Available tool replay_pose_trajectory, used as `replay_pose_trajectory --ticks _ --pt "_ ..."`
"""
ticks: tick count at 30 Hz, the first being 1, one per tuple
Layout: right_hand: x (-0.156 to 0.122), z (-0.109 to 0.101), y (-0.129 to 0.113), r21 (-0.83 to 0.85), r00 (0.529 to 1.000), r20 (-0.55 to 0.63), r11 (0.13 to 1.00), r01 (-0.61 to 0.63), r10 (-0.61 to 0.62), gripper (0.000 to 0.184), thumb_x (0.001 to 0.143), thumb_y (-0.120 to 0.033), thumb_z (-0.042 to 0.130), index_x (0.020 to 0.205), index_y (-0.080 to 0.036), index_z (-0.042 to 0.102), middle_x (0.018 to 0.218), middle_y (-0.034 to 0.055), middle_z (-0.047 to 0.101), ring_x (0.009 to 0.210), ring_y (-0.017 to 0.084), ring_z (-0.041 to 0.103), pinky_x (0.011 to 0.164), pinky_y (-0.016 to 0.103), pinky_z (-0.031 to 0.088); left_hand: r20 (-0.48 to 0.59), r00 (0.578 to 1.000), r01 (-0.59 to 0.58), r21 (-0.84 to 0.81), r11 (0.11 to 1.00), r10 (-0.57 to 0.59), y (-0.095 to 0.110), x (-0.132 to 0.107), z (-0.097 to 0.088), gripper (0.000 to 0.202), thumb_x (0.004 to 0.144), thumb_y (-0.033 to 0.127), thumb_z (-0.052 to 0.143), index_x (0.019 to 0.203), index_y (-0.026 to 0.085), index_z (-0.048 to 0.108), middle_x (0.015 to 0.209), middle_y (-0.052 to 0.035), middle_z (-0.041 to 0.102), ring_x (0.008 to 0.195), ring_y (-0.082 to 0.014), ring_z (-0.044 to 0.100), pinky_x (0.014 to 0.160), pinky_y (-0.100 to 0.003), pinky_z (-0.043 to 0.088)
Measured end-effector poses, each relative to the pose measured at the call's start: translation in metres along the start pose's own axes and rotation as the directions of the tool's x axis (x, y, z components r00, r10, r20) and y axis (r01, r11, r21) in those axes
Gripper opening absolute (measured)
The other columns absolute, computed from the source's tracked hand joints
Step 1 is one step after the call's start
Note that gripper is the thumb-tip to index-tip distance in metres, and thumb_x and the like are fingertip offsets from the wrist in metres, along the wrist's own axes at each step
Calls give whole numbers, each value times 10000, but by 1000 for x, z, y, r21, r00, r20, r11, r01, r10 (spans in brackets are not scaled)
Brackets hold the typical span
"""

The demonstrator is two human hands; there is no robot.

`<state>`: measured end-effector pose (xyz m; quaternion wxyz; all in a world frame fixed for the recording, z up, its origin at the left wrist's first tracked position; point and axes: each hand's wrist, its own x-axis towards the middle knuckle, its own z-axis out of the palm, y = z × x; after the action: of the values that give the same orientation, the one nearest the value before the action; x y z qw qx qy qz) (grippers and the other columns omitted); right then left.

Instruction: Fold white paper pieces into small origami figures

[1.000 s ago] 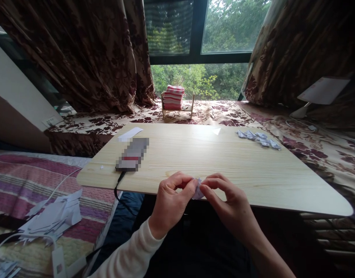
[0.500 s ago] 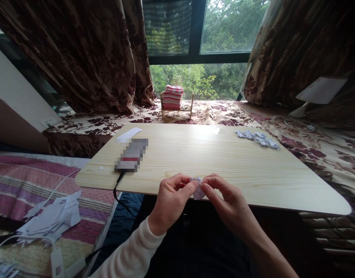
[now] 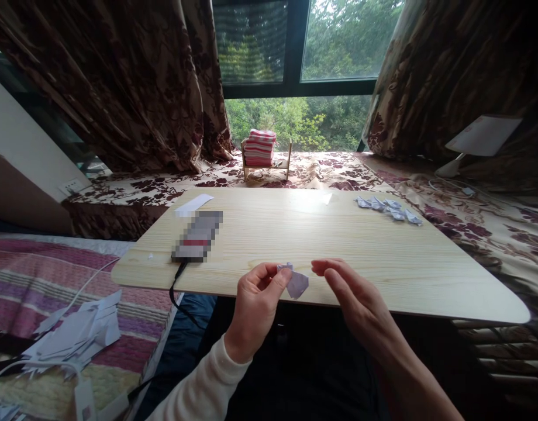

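Note:
My left hand (image 3: 261,301) pinches a small folded paper piece (image 3: 298,285) between thumb and forefinger, just above the near edge of the wooden table (image 3: 269,234). The paper looks pale lilac-white, with a flat angular part sticking out to the right of my thumb. To the right of it, my right hand (image 3: 354,295) is apart from the paper, fingers stretched out and holding nothing. Several folded paper pieces (image 3: 388,209) lie in a cluster at the table's far right.
A blurred-out phone-like device (image 3: 197,237) with a black cable lies on the table's left, near a white paper strip (image 3: 194,204). Many paper strips (image 3: 82,330) are heaped on the striped bed. Striped folded cloths (image 3: 260,147) sit in a small rack by the window; a lamp (image 3: 483,134) stands right.
My right hand has let go of the folded paper and moved to the right, its fingers straightening. My left hand still holds the paper and has shifted slightly left.

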<state>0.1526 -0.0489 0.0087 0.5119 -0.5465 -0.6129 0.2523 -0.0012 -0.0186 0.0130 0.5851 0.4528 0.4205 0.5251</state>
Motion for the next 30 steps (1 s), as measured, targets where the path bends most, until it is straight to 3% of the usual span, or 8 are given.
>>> replay_pose_trajectory --ticks 2,7,12,16,20,23,28,30 --pt "-2 -3 2 -3 999 -29 1000 -30 30 218 926 -375 475 980 -238 635 969 30 651 942 183 599 847 302 456 -10 1000 -12 -40 999 11 -1 -1 -1 138 727 290 725 737 157 688 720 9 683 709 -118 591 698 -215 461" --pt "-8 5 -3 75 1000 24 997 -11 10 178 904 -356 518 853 -220 621 874 15 627 846 159 591 783 276 455 37 998 -50 -81 995 53 -1 -4 0 97 751 273 717 751 179 696 718 30 667 703 -103 582 688 -203 463" --pt "-13 7 0 50 977 -150 988 -144 150 220 872 -415 558 934 -216 629 796 18 636 761 175 598 737 315 475 35 997 -65 -114 991 69 -2 -5 0 87 752 270 721 759 184 708 736 20 676 725 -115 593 711 -216 472" --pt "-15 8 -5 25 986 -168 1000 3 1 132 873 -337 574 887 -220 633 823 25 629 771 174 591 716 307 480 55 995 -72 -131 989 80 -1 -5 2 59 745 250 726 759 193 715 746 25 670 726 -111 594 705 -207 475" --pt "-10 11 -15 10 984 -112 990 143 -141 81 878 -230 568 808 -223 610 778 5 604 739 153 582 683 279 466 107 992 -53 -121 991 66 4 -7 3 52 760 226 707 760 174 704 748 20 646 718 -109 589 698 -204 476" --pt "-6 11 -19 7 984 -84 987 161 -159 128 885 -205 551 762 -217 585 741 -6 588 707 139 573 660 263 455 146 988 -39 -73 997 49 9 -7 2 77 774 230 689 749 158 692 732 8 640 712 -116 580 691 -213 470" --pt "-3 10 -17 -27 987 -23 987 157 -158 174 891 -219 520 720 -206 546 695 -6 548 653 135 529 612 262 431 141 983 -122 41 992 115 8 -5 3 152 774 220 672 645 140 665 697 -1 591 706 -123 539 679 -216 444" --pt "-1 10 -13 -34 993 -3 993 117 -117 200 894 -242 500 700 -203 533 675 -5 537 642 140 519 609 269 425 157 985 -81 52 995 72 5 -3 3 158 783 241 660 664 140 680 689 -8 611 696 -132 553 663 -222 446"
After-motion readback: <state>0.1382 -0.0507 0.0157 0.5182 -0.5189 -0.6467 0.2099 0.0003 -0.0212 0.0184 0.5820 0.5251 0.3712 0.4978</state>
